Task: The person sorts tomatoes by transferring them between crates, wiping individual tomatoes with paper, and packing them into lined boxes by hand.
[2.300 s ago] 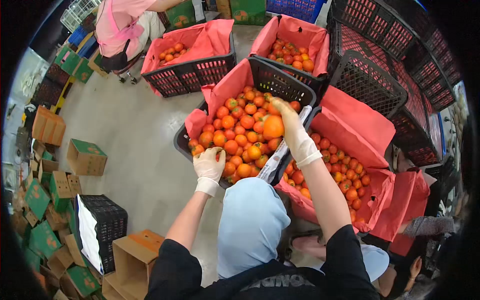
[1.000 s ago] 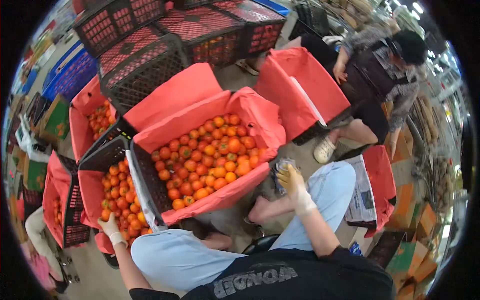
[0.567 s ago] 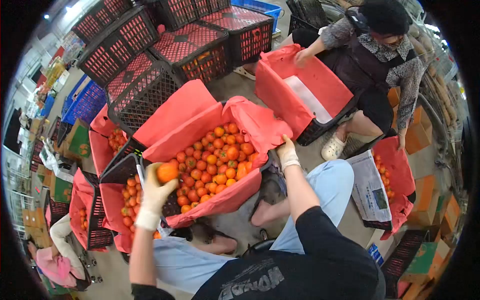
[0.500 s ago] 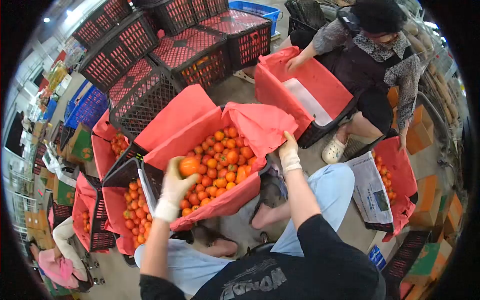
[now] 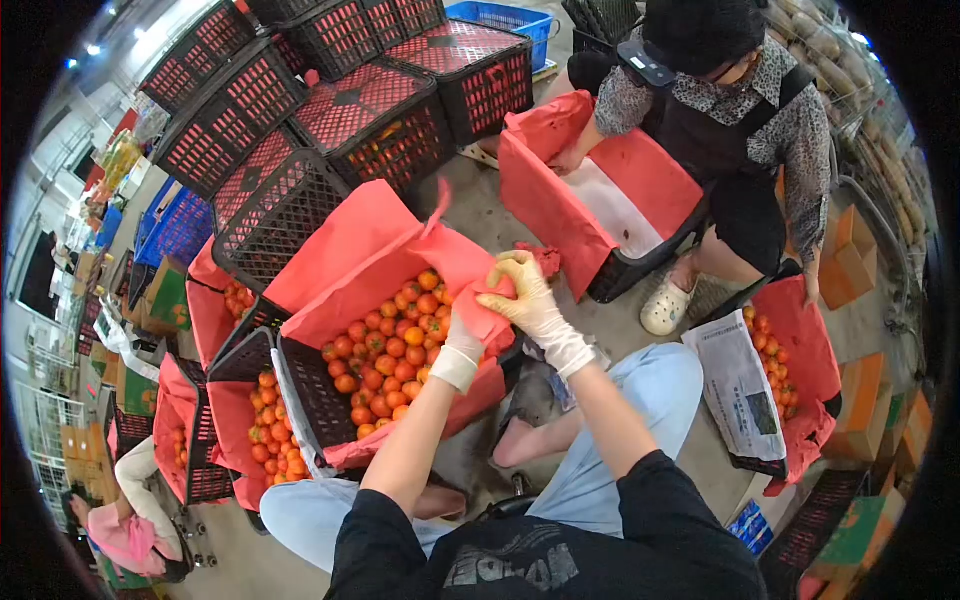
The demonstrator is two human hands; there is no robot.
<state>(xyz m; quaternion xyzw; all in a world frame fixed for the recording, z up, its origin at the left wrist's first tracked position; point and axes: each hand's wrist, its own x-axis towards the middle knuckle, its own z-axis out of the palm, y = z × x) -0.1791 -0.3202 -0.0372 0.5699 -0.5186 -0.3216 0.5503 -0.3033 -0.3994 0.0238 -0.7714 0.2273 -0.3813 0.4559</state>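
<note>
The crate in front of me holds many small red-orange tomatoes [image 5: 388, 350] and is lined with red paper [image 5: 345, 255]. My right hand [image 5: 527, 297], in a pale glove, pinches a loose, crumpled flap of red paper [image 5: 482, 312] at the crate's right end. Close beside it, my left hand [image 5: 463, 345], also gloved, reaches up against the same flap. The paper covers its fingers, so whether anything lies in them is hidden. The crate's black mesh wall [image 5: 310, 385] shows at the left.
Across from me a person [image 5: 740, 130] reaches into a red-lined crate [image 5: 570, 215]. Another tomato crate [image 5: 775, 370] stands at the right. More tomatoes [image 5: 272, 430] sit in a crate by my left knee. Black crates [image 5: 370, 120] are stacked behind; another person [image 5: 125, 530] is at lower left.
My left hand, which held a larger orange-red tomato over the crate, has moved right to the paper flap; that tomato no longer shows. My right hand has drawn the flap inward and crumpled it.
</note>
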